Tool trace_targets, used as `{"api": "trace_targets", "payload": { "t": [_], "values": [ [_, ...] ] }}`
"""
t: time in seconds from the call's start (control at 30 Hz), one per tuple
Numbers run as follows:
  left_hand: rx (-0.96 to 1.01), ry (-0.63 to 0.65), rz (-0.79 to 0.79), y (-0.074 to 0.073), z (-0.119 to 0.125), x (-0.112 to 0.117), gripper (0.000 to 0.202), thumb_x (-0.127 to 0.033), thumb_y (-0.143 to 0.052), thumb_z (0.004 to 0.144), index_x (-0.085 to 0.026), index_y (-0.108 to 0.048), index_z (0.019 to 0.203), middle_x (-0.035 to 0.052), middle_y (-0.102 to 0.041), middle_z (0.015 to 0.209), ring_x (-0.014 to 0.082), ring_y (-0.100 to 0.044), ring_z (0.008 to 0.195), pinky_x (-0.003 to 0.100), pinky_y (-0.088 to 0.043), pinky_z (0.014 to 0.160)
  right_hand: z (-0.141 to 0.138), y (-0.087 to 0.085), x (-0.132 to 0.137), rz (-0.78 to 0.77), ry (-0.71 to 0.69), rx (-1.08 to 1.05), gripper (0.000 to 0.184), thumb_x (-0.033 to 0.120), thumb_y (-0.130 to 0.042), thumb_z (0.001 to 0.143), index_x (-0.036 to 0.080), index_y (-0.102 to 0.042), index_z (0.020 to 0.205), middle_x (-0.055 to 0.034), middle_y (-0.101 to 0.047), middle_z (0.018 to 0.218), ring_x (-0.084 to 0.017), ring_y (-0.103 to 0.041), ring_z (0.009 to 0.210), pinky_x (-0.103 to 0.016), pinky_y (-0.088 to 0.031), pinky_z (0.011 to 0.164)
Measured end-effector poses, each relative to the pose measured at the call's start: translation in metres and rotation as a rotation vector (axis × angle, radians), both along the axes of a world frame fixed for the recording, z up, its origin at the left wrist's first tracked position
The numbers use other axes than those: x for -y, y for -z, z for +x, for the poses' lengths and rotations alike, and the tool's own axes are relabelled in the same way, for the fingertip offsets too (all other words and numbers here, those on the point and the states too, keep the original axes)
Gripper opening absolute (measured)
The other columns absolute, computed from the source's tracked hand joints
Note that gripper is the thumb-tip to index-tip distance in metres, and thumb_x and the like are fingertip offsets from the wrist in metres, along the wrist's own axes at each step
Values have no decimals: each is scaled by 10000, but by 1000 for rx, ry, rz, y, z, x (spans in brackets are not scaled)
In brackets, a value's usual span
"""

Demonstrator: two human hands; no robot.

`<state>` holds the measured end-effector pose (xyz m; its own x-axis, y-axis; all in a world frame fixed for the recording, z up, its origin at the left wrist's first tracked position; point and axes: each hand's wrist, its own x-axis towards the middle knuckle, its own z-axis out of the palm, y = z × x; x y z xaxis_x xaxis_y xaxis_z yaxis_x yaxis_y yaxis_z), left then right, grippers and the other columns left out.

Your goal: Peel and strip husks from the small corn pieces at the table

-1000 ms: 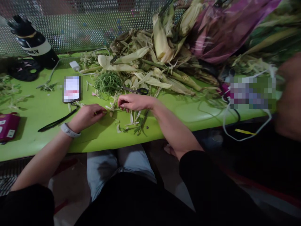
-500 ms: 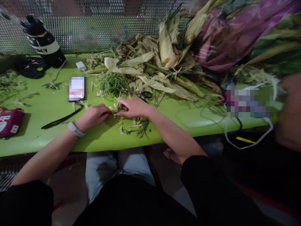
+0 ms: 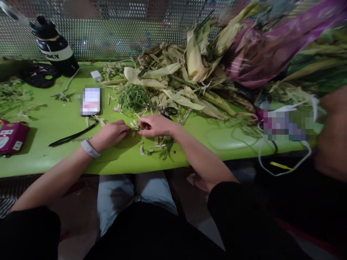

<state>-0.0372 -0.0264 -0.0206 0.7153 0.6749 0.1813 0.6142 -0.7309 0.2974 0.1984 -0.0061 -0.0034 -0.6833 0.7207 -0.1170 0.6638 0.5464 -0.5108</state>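
Both my hands work close together above the table, with a small bunch of pale green plant bits [image 3: 135, 125] between their fingertips. My left hand [image 3: 115, 135], with a light band on its wrist, has its fingers bent together at the bunch's left side. What it pinches is hidden by the fingers. My right hand [image 3: 155, 125] is closed in a pinch at the right end of the same bunch. Just beyond lie a heap of thin curled green strands [image 3: 132, 98] and dark-handled scissors [image 3: 170, 111]. Loose pale scraps [image 3: 158, 146] lie nearer to me.
Dry corn husks [image 3: 197, 74] and a purple bag [image 3: 252, 54] pile up at the back right. On the left are a phone [image 3: 91, 101] with a black strap, a black bottle [image 3: 58, 47] and a magenta box [image 3: 13, 137]. Another person's arm [image 3: 332, 133] shows at right.
The view has shifted slightly, so most table things appear a little further right. My hands remain close together, and more of the pale bits shows between them.
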Motion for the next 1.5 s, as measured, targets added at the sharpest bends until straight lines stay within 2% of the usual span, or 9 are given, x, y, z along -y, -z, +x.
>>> {"api": "trace_targets", "payload": {
  "t": [0.2,0.47,0.67,0.8,0.93,1.0,1.2,1.37,1.5],
  "values": [
    [-35,-1,9,0,1,1,272,-191,-461,915,-145,-708,1021,92,-660,920,183,-634,783,292,-499,714,-9,12,-1,117,-49,23,347,461,-425,962,170,-569,840,-62,-607,802,-163,-474,700,-263,-255,621],
    [-131,-84,61,0,1,2,304,-146,-443,901,-113,-708,1047,118,-663,960,181,-626,750,302,-511,695,3,11,-9,31,-81,-119,211,322,-461,947,155,-584,909,-61,-618,849,-153,-496,725,-268,-313,678],
    [20,-97,112,4,-4,-3,262,-202,-461,917,-127,-711,898,85,-647,839,134,-601,680,263,-494,659,12,7,-15,46,-16,-100,161,275,-485,922,157,-548,832,-38,-580,786,-133,-455,676,-271,-297,659],
    [255,-127,-85,-5,-5,-6,210,-303,-537,900,-145,-667,854,80,-649,841,147,-608,724,276,-507,660,14,9,-20,-67,86,-345,215,332,-545,893,166,-511,761,15,-511,680,-109,-417,622,-255,-311,627],
    [589,-123,-329,-14,-2,-3,234,-362,-520,920,-159,-586,824,149,-625,1146,169,-625,954,304,-531,767,7,13,-22,-241,151,-645,343,473,-622,846,158,-527,749,41,-468,637,-88,-389,583,-231,-316,567],
    [705,-86,-486,-13,1,0,218,-364,-518,922,-168,-551,832,156,-609,1217,159,-635,918,303,-531,738,1,14,-21,-318,144,-735,393,526,-663,808,156,-540,762,51,-460,628,-77,-378,563,-217,-308,535],
    [944,-96,-942,-9,11,6,220,-367,-645,851,-179,-530,845,52,-643,903,87,-578,643,210,-444,526,-8,14,-14,-514,89,-995,444,540,-702,781,165,-469,733,16,-586,809,-22,-387,497,-177,-286,435],
    [911,-124,-1053,-13,10,8,240,-390,-637,848,-179,-525,824,22,-602,773,71,-516,545,170,-334,414,-5,7,-4,-669,-112,-902,382,496,-653,847,160,-479,790,-11,-666,900,-3,-420,431,-165,-307,389],
    [812,-71,-1108,-14,7,10,246,-403,-630,842,-178,-535,817,17,-589,722,61,-446,461,181,-253,361,-4,0,3,-718,-216,-798,354,477,-618,883,153,-496,808,4,-652,801,-8,-382,415,-170,-269,385]
  ]
}}
